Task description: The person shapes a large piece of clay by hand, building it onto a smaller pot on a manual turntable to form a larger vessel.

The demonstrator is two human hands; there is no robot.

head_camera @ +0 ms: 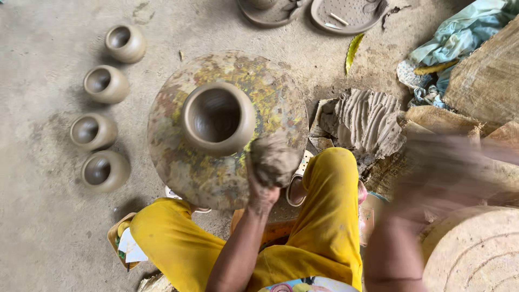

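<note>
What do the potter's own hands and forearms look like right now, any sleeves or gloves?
No gloves and no sleeves: both forearms are bare. The left hand is smeared with wet grey clay over fingers and wrist. The right hand is motion-blurred, so its details cannot be told. Bright yellow trousers cover the legs.

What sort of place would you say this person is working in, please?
Most likely a small floor-level pottery workshop. A wet clay pot sits on a paint-stained wheel disc, four similar small pots stand in a row on the dirt floor, and the left hand grips a clay lump.
</note>
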